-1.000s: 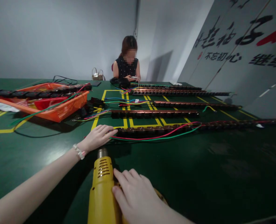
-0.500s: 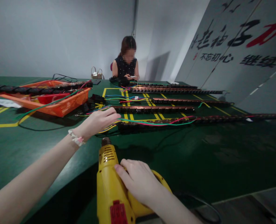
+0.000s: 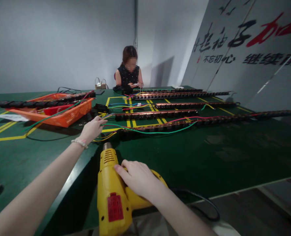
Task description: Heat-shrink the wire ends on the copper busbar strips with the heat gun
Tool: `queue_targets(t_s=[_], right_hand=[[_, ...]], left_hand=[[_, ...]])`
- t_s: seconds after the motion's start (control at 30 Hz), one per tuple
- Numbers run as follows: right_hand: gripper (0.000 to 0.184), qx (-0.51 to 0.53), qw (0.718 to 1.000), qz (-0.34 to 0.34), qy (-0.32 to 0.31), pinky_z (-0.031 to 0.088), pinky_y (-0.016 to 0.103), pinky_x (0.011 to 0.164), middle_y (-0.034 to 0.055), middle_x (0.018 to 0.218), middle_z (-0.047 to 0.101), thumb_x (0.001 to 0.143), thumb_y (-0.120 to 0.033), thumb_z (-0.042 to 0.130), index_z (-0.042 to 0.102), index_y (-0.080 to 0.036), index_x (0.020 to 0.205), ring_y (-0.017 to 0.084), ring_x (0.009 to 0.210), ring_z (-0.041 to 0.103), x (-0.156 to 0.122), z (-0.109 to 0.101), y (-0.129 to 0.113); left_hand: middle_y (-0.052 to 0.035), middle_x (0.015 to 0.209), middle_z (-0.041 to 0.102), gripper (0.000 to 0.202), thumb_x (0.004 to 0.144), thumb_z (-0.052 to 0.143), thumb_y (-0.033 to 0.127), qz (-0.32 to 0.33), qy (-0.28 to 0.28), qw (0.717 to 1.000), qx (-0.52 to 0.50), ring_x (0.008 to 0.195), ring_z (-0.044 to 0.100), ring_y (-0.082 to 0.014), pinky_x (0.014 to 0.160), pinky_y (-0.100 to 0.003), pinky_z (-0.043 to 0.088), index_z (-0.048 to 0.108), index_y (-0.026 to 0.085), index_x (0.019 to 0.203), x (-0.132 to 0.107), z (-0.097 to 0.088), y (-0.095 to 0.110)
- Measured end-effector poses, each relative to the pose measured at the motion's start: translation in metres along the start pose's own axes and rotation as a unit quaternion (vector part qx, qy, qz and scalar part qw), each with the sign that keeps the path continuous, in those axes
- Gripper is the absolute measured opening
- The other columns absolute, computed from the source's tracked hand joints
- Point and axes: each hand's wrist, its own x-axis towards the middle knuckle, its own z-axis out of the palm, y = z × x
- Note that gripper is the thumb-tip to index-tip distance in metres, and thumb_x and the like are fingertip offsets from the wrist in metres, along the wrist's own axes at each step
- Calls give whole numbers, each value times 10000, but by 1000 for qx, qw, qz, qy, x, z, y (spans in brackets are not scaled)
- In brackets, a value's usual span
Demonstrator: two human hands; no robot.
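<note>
My right hand (image 3: 140, 177) is wrapped around the handle of a yellow heat gun (image 3: 108, 183). The gun's metal nozzle points away from me, toward the near wires. With its fingers pinched, my left hand (image 3: 93, 128) holds wires beyond the nozzle; a green wire (image 3: 157, 132) runs from its fingertips to the right. That wire loops along the front of a long dark strip of linked cells or modules (image 3: 209, 119), where a red wire also lies. Just below my left hand, yellow wires (image 3: 108, 136) spread from the strip's left end. The fingertips are partly hidden.
An orange basket (image 3: 71, 118) with dark strips across it stands at the left. Several more strips (image 3: 157, 114) lie farther back on the green table (image 3: 209, 160), which has yellow tape lines. A person (image 3: 129, 70) sits at the far side. A black cord (image 3: 204, 200) trails at the lower right.
My left hand has shifted left with the green wire, which now sags in a longer loop. The heat gun and my right hand appear slightly farther left, and the view has shifted too.
</note>
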Motion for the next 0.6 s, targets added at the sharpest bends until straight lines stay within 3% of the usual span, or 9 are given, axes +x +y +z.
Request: queue_targets(t_s=[0.1, 0.2, 0.33, 0.4, 0.47, 0.6], right_hand=[[543, 1, 1000, -1, 4, 376, 312, 681, 70, 836, 620, 927, -561, 184, 562, -176, 872, 205, 797, 579, 1, 2, 5], [421, -31, 997, -15, 64, 383, 324, 781, 80, 937, 601, 927, -487, 308, 579, -165, 924, 200, 914, 533, -1, 2, 7], [338, -48, 983, -69, 161, 356, 323, 835, 66, 959, 591, 913, -439, 387, 581, -177, 1001, 183, 946, 498, -18, 3, -4], [415, -17, 985, -102, 140, 362, 324, 834, 49, 949, 597, 894, -529, 373, 574, -200, 1049, 178, 909, 516, -30, 7, -11], [557, 18, 989, -95, 116, 371, 329, 865, 48, 1059, 585, 860, -635, 332, 518, -229, 1194, 193, 963, 523, -42, 14, -14], [898, -8, 993, -86, 81, 349, 402, 934, 81, 1187, 549, 720, -827, 251, 334, -255, 1407, 261, 1035, 514, -57, 26, -3]], left_hand=[[-87, 1118, 545, 427, 797, 368, 208, 23, 6, 1000, -20, 1003, 544, -202, 839, -293, 449, 592, 193, 1161, -25, 8, -15], [-82, 1075, 556, 414, 827, 366, 268, 29, 55, 996, -60, 1003, 529, -187, 858, -285, 435, 564, 199, 1183, -56, 10, -21], [-24, 947, 611, 320, 837, 404, 397, 25, -21, 988, -151, 849, 559, -132, 776, -219, 425, 618, 231, 1008, -85, 5, -16], [-1, 802, 619, 351, 808, 447, 502, 16, -65, 984, -167, 718, 533, -112, 694, -204, 405, 627, 205, 863, -91, 3, -14], [9, 668, 584, 436, 786, 448, 576, 3, -99, 979, -181, 617, 478, -96, 607, -196, 357, 611, 174, 747, -92, 3, -13], [-10, 581, 550, 604, 855, 239, 594, -51, -146, 959, -238, 569, 459, -103, 577, -214, 319, 585, 147, 642, -89, 3, -14]])
